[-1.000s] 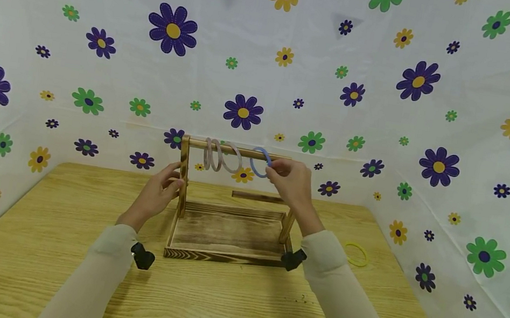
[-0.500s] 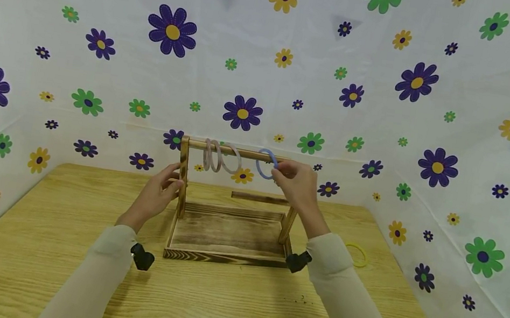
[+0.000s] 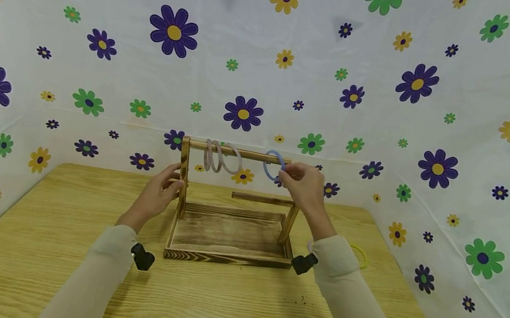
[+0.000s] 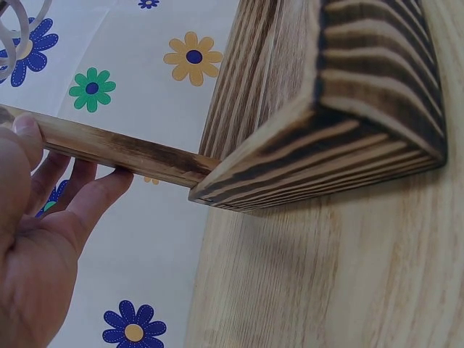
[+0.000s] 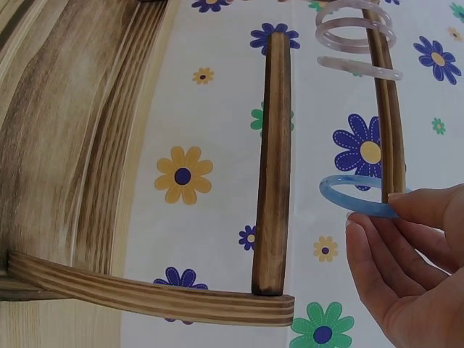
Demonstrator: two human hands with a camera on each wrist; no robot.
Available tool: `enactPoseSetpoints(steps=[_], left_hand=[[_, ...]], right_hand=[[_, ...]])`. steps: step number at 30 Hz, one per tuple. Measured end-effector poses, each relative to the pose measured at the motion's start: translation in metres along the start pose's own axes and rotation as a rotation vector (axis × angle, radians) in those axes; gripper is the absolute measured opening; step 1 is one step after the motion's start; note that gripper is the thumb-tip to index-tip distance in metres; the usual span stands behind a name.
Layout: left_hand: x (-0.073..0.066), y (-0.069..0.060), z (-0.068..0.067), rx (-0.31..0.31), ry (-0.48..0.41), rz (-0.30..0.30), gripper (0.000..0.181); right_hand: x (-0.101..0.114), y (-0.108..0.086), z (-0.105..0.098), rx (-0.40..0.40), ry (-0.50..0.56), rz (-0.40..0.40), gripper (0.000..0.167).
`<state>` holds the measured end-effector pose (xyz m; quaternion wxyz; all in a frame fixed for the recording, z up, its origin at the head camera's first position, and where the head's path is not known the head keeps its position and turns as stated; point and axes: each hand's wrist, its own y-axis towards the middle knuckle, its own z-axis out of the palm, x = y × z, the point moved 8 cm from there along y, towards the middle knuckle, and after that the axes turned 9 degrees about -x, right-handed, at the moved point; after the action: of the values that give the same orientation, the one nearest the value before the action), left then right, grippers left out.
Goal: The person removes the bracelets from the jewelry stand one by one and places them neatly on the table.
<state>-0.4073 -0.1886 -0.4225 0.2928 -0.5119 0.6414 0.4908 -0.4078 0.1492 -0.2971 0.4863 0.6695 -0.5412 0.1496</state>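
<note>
My right hand point(image 3: 303, 187) pinches a blue bangle point(image 5: 348, 201) between thumb and fingers. In the right wrist view this bangle encircles the upper rod point(image 5: 388, 138) close to its free end. Farther along the same rod hang 3 pale pinkish bangles point(image 5: 360, 69), near the left post in the head view. The rod belongs to a wooden display stand point(image 3: 226, 260) with a tray base. My left hand point(image 3: 157, 192) holds the stand's left post point(image 4: 138, 150), with the thumb on one side and fingers on the other; part of the grip lies outside the left wrist view.
A lower bar point(image 3: 261, 199) juts leftward from the shorter right post point(image 3: 288, 226). On the table point(image 3: 224, 307), a yellow bangle point(image 3: 365, 258) lies right of the stand, partly behind my sleeve. A pale curved edge point(image 3: 309, 246) shows beside that sleeve. Flower-printed cloth surrounds the table.
My right hand has slid the blue bangle rightward along the rod to near its free end. The left hand and the pale bangles have stayed in place.
</note>
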Motion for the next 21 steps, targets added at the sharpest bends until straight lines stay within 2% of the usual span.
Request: enactPoseSetpoints(steps=[21], left_hand=[[-0.001, 0.000, 0.000, 0.003, 0.003, -0.001, 0.057]], right_hand=[[-0.016, 0.002, -0.018, -0.027, -0.014, 0.007, 0.026]])
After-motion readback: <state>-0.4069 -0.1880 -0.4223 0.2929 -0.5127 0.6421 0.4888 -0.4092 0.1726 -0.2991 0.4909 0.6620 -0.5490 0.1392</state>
